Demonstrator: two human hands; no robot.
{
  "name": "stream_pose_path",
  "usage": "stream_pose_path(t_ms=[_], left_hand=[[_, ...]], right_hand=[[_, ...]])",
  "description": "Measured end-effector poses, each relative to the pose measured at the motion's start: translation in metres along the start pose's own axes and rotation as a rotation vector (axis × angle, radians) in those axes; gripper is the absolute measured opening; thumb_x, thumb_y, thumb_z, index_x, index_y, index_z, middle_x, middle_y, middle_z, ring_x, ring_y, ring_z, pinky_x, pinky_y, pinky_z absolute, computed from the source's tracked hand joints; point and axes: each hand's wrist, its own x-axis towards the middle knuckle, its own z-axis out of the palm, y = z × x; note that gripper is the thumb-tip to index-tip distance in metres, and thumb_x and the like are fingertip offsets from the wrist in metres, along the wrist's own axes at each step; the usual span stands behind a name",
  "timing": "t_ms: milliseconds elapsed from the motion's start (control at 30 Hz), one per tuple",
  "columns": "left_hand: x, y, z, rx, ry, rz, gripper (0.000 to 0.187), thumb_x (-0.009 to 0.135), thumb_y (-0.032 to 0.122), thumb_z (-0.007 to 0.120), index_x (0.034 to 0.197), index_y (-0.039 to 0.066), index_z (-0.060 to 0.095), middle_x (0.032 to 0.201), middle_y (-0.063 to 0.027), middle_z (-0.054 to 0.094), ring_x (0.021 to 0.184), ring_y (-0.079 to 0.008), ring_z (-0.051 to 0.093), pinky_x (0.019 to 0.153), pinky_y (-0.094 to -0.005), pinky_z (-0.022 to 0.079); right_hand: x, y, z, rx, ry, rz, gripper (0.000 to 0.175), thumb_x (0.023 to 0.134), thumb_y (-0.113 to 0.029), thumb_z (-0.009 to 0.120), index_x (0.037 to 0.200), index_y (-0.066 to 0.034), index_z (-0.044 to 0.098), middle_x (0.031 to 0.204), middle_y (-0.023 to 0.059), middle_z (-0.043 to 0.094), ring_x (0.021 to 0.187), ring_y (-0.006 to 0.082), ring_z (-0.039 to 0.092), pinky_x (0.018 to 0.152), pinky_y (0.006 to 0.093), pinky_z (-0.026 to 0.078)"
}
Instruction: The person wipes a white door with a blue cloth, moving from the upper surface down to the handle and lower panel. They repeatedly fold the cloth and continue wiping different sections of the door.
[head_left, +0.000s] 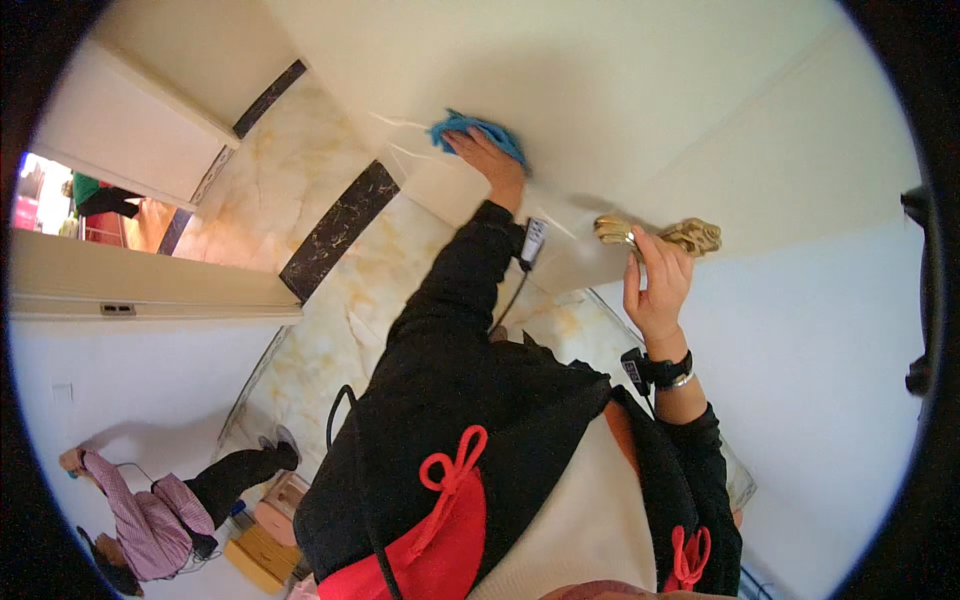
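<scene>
My left hand (491, 161) presses a blue cloth (480, 129) flat against a cream door (600, 90). Its fingers spread over the cloth, whose front edge is bunched. To the right, my right hand (660, 285) has its fingers around an ornate gold-coloured door handle (694, 237). The thumb hangs a little below it. Black sleeves cover both arms. A small device with a cable (533, 241) is strapped at the left wrist, and another device (636, 371) sits beside a watch (679, 373) on the right wrist.
Marbled floor tiles (322, 300) with a dark threshold strip (341, 229) lie left. A person in a checked shirt (154, 517) reaches to the white wall (150, 375) at lower left, near a yellow box (262, 556). Another person (105, 199) shows through a doorway.
</scene>
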Motion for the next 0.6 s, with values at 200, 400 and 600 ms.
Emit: stream_pose_path(t_ms=[200, 400, 600], left_hand=[[0.012, 0.016, -0.008, 0.016, 0.212, 0.287, 0.061, 0.104, 0.024, 0.029, 0.147, -0.009, 0.003, 0.155, -0.0336, -0.003, 0.143, -0.0488, 0.001, 0.117, -0.0545, 0.004], [-0.072, 0.09, -0.016, -0.434, 0.009, -0.343, 0.064, 0.105, 0.031, 0.024, 0.147, -0.011, 0.0, 0.156, -0.0311, -0.005, 0.144, -0.0475, -0.002, 0.117, -0.054, -0.001], [-0.134, 0.101, 0.001, -0.45, -0.137, -0.52, 0.067, 0.104, 0.036, 0.027, 0.146, -0.01, 0.002, 0.155, -0.0289, 0.001, 0.144, -0.0417, 0.0, 0.117, -0.0496, 0.0]], right_hand=[[0.001, 0.0, -0.001, -0.004, 0.001, -0.007, 0.042, 0.08, 0.001, 0.064, 0.121, -0.0056, 0.062, 0.103, 0.0113, 0.065, 0.094, 0.0282, 0.058, 0.087, 0.0381, 0.042], [0.0, 0.001, -0.003, 0.007, -0.024, -0.011, 0.044, 0.079, 0.001, 0.064, 0.122, -0.0067, 0.061, 0.104, 0.01, 0.065, 0.094, 0.0278, 0.057, 0.086, 0.0379, 0.042], [0.001, 0.002, -0.008, 0.045, -0.062, -0.009, 0.046, 0.079, 0.002, 0.063, 0.125, -0.006, 0.06, 0.107, 0.0112, 0.064, 0.098, 0.0282, 0.057, 0.088, 0.0377, 0.041]])
